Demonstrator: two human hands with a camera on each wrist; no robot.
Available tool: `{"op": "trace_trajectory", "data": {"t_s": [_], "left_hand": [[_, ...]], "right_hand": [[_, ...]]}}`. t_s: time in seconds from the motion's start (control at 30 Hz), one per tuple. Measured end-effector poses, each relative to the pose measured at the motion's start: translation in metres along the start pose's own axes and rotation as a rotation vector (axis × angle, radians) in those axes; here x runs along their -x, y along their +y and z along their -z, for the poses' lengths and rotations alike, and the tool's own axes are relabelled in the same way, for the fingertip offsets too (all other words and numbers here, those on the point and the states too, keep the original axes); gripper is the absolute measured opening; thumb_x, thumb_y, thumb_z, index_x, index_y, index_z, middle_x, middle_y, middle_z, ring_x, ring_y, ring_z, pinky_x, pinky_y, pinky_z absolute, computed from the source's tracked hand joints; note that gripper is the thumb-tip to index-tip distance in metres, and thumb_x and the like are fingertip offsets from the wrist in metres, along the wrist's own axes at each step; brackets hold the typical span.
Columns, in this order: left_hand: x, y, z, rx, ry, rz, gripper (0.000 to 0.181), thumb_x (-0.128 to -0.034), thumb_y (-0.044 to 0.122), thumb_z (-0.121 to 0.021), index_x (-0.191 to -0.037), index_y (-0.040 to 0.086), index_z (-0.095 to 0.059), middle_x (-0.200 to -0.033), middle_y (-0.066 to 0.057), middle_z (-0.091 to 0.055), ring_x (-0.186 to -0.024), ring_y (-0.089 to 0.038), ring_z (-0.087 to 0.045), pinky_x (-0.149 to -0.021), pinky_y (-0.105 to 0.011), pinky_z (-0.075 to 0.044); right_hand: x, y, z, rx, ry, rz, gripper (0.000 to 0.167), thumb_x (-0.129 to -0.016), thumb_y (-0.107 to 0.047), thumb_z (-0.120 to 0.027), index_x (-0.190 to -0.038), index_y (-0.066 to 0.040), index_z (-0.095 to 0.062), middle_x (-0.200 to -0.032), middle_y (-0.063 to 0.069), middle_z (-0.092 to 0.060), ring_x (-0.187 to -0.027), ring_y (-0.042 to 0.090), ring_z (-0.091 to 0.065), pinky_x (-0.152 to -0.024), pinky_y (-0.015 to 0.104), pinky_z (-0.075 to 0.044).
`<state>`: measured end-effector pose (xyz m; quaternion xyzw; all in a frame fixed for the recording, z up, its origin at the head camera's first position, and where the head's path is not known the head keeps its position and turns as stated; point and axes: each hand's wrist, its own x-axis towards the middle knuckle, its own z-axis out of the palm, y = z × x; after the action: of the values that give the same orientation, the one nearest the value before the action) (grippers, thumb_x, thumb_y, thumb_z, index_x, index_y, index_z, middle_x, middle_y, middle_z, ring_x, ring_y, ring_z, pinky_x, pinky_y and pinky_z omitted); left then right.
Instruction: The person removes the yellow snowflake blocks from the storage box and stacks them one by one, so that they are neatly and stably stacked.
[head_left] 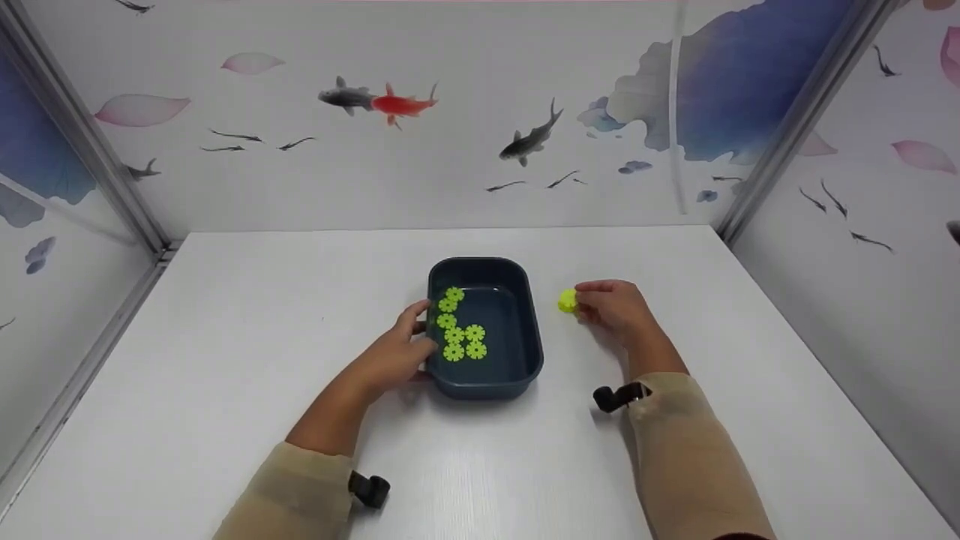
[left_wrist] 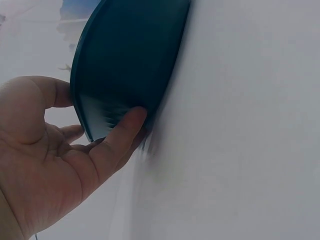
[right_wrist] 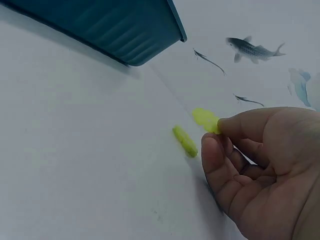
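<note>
A dark blue-green tray point(head_left: 504, 307) stands on the white table, with several yellow-green notched discs point(head_left: 454, 335) lying in its left part. The left hand point(head_left: 394, 356) holds the tray's left side; in the left wrist view the thumb and fingers of the left hand point(left_wrist: 75, 150) lie against the tray wall point(left_wrist: 130, 55). Right of the tray, the right hand point(head_left: 616, 309) pinches a yellow disc point(head_left: 567, 301). In the right wrist view the right hand point(right_wrist: 265, 165) has a disc point(right_wrist: 205, 119) between thumb and finger, beside another yellow piece point(right_wrist: 185, 142) near the table.
The white table point(head_left: 225, 337) reaches to a back wall point(head_left: 450, 180) printed with fish and petals. Side panels with metal posts stand left and right. A black device point(head_left: 619, 397) is on the right sleeve, another point(head_left: 369, 490) on the left.
</note>
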<state>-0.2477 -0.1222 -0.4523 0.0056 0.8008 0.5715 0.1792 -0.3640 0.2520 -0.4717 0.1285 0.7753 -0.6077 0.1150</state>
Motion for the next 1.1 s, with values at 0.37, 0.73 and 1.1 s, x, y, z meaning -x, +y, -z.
{"op": "trace_trajectory", "data": {"t_s": [0.37, 0.73, 1.1], "left_hand": [[0.0000, -0.0006, 0.0001, -0.020, 0.008, 0.008, 0.077, -0.1036, 0.024, -0.050, -0.172, 0.033, -0.017, -0.176, -0.009, -0.031, -0.148, -0.033, -0.054, -0.109, -0.049, -0.059], [-0.0008, -0.0014, -0.0007, -0.015, 0.006, 0.009, 0.079, -0.1024, 0.023, -0.051, -0.172, 0.033, -0.016, -0.176, -0.010, -0.031, -0.149, -0.034, -0.053, -0.108, -0.049, -0.059], [0.0012, 0.0006, 0.0009, -0.009, -0.003, 0.002, 0.078, -0.1029, 0.022, -0.050, -0.173, 0.032, -0.016, -0.176, -0.011, -0.031, -0.150, -0.034, -0.052, -0.112, -0.050, -0.056]], "right_hand": [[0.0006, 0.0012, -0.0021, 0.038, 0.029, -0.040, 0.034, -0.103, -0.018, -0.070, -0.135, -0.006, -0.069, -0.125, 0.013, -0.072, -0.097, 0.016, -0.071, -0.087, 0.024, -0.063], [-0.0027, 0.0046, -0.0030, 0.054, 0.062, -0.052, 0.035, -0.103, -0.017, -0.071, -0.135, -0.004, -0.069, -0.128, 0.016, -0.071, -0.094, 0.014, -0.073, -0.086, 0.021, -0.062], [0.0002, -0.0033, -0.0065, 0.086, 0.059, -0.026, 0.038, -0.105, -0.025, -0.069, -0.139, -0.010, -0.068, -0.136, 0.014, -0.067, -0.106, 0.020, -0.070, -0.092, 0.024, -0.062]]}}
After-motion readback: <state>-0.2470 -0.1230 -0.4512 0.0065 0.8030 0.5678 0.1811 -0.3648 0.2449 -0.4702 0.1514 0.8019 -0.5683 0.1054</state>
